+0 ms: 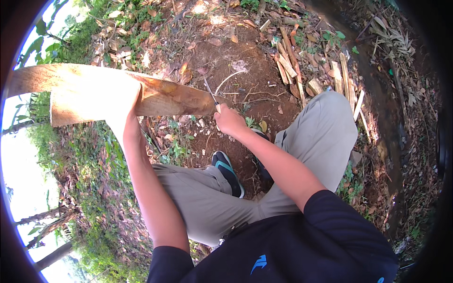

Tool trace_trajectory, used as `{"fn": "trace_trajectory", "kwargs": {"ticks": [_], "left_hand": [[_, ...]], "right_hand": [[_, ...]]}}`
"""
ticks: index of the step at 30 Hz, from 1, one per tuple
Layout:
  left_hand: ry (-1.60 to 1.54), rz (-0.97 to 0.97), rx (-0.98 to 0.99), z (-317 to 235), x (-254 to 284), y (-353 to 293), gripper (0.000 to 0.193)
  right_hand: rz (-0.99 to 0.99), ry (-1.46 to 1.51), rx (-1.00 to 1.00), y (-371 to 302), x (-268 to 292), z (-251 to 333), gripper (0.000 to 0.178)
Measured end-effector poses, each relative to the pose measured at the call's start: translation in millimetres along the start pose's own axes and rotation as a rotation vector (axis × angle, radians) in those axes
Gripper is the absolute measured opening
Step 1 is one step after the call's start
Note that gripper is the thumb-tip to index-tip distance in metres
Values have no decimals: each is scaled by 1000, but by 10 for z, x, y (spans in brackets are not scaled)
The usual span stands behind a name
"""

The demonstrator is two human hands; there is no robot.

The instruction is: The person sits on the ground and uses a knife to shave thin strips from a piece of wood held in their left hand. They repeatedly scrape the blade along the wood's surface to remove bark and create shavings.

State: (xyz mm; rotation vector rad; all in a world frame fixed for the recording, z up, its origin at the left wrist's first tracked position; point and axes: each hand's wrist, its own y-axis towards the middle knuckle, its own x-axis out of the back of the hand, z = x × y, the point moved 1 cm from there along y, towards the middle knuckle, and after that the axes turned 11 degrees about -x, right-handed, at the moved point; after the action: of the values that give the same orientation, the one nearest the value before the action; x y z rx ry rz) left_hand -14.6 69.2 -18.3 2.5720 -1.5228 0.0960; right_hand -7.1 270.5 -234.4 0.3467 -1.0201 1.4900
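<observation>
A long wooden board stretches from the far left edge to the ground between my legs, its left part washed out by glare. My left hand is closed on it near the middle, with the thumb side against the wood and most fingers lost in the brightness. In my right hand is a knife, gripped by its handle. Its thin blade points up and away to the left, close to the board's right end. Whether the blade touches the wood I cannot tell.
Several split wood sticks lie on the soil at the upper right. More pieces rest beyond my right knee. A thin curved root or strip lies past the knife. My shoe stands below the board, with leaves and plants around.
</observation>
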Motion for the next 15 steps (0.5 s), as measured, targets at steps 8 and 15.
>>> {"fn": "trace_trajectory", "kwargs": {"ticks": [8, 15], "left_hand": [[23, 58, -16, 16, -37, 47, 52], [38, 51, -7, 77, 44, 6, 50]], "right_hand": [[38, -271, -136, 105, 94, -311, 24], [654, 195, -364, 262, 274, -219, 28]]}}
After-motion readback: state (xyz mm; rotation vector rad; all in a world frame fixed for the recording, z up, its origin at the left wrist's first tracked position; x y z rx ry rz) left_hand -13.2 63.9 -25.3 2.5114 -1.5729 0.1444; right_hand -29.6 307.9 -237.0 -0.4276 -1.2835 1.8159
